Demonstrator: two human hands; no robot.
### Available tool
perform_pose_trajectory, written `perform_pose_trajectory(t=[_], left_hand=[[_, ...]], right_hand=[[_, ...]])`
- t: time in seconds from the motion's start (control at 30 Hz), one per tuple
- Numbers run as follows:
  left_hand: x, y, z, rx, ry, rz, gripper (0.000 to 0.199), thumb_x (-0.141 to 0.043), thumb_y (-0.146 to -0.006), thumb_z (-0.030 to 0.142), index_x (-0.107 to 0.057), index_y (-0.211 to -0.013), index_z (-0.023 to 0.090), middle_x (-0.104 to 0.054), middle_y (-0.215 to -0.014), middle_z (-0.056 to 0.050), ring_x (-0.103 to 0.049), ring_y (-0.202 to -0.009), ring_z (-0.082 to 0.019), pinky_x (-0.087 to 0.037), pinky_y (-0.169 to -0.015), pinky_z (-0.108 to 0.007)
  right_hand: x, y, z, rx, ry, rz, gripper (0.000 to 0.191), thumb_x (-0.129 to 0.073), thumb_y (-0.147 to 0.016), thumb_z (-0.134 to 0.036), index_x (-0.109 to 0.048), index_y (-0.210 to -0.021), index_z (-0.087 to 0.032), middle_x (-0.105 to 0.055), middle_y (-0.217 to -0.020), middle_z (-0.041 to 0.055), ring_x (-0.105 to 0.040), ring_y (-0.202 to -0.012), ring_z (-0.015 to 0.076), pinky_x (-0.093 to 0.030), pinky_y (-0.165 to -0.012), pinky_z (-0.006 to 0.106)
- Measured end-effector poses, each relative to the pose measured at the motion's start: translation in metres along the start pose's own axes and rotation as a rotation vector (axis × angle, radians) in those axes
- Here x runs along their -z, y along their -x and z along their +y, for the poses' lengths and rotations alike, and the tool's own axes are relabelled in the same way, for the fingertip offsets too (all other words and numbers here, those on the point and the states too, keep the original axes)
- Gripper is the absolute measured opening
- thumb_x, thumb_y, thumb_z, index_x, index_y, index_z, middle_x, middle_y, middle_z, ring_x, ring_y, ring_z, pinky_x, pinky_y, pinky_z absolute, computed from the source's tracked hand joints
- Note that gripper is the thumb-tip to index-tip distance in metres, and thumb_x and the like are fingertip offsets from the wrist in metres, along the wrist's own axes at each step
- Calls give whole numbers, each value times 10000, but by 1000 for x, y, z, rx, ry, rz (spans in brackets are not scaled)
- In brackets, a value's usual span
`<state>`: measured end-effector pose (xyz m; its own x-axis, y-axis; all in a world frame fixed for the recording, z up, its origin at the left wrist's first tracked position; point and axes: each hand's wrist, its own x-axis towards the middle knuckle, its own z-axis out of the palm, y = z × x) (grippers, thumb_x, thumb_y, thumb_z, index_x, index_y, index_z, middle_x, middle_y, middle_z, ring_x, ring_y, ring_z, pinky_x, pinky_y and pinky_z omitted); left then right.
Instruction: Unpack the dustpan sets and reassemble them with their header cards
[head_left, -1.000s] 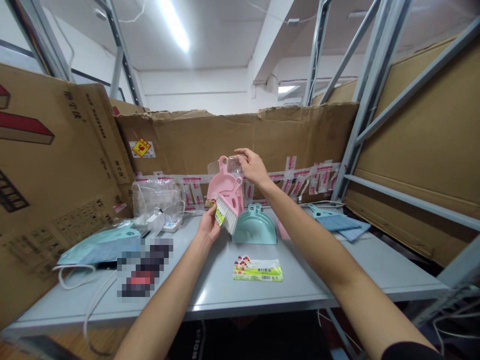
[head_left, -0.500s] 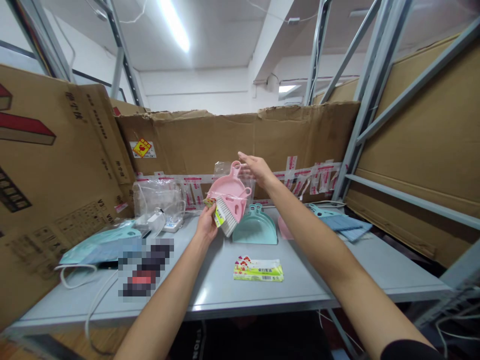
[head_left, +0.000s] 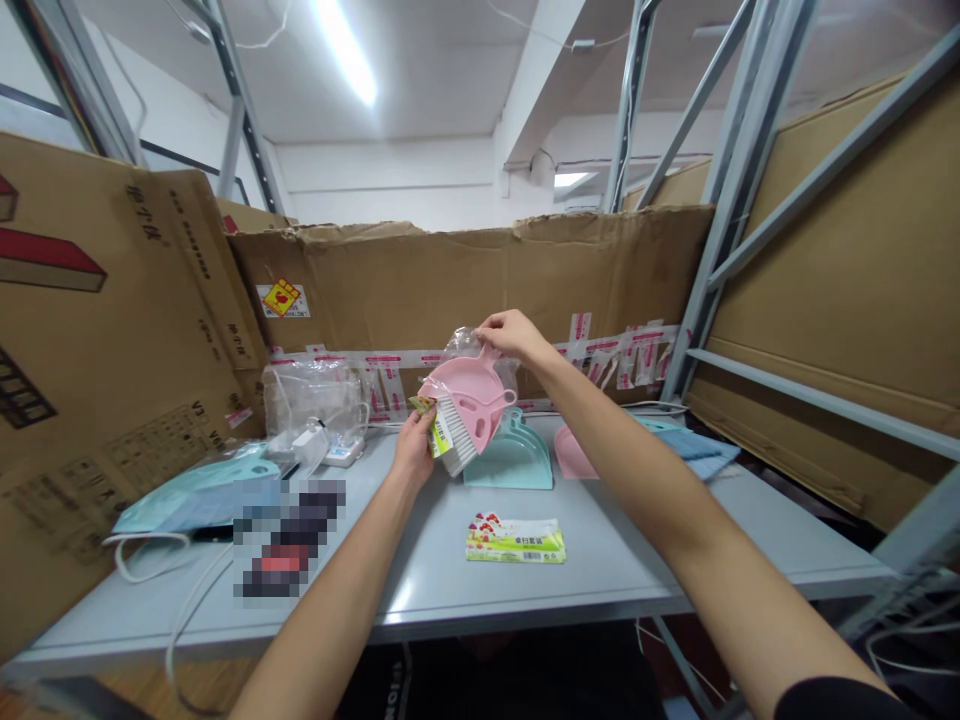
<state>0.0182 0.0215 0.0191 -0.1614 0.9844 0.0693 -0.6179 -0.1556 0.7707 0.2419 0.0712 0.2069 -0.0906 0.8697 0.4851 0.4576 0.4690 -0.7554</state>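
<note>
Pink plastic dustpan (head_left: 469,392) with white-bristled brush (head_left: 453,437) nested against it, held in the air above the table: left hand (head_left: 414,448) closed around the lower edge of the pair, pinching a yellow-green paper label (head_left: 422,405) against them. Right hand (head_left: 514,335) closed at the top of the dustpan's handle, fingers gripping a clear plastic bag (head_left: 469,343) gathered around that end. Directly behind and just below the held pair: teal dustpan (head_left: 510,466), upright on the grey table (head_left: 420,590). To its right, a partly hidden pink dustpan (head_left: 571,455) and, farther along, a teal-handled blue brush (head_left: 686,445). In front: printed product wrapper (head_left: 515,540), lying flat. Left of the hands: clear bag of white items (head_left: 311,400), white power strip (head_left: 337,453), teal packaged dustpan set (head_left: 195,505), white cable (head_left: 146,565), and one object (head_left: 289,540) too blurred to identify. Behind the table: taped cardboard sheet (head_left: 465,270), against grey steel shelving (head_left: 720,220).
</note>
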Motion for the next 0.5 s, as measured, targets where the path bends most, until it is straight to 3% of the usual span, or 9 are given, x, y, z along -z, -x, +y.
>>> perform_pose_trajectory(t=[0.13,0.33,0.5], left_hand=[[-1,2,-2,75,14,-19,218,-833,-953,134,-790,-1161,182,-883,-1049,-116,-863,-984,-303,-697,-994,-449],[0,0,-6,176,38,-58,226,-806,-978,127,-787,-1203,138,-878,-1081,-149,-866,-914,-274,-696,-1002,-434],[7,-8,-7,128,78,57,280,-830,-950,121,-770,-1218,175,-879,-1068,-141,-870,-978,-306,-694,-1009,-462]], right_hand=[[-9,-2,1,42,45,58,134,-779,-963,-191,-825,-836,-185,-831,-817,66,-779,-758,214,-653,-820,351],[-10,-3,-1,159,17,196,145,-730,-1007,-234,-774,-871,-208,-840,-934,89,-785,-931,242,-617,-973,395],[5,2,-20,327,-120,424,247,-574,-1141,-382,-776,-1167,-242,-818,-1155,117,-755,-1142,277,-573,-1074,433]])
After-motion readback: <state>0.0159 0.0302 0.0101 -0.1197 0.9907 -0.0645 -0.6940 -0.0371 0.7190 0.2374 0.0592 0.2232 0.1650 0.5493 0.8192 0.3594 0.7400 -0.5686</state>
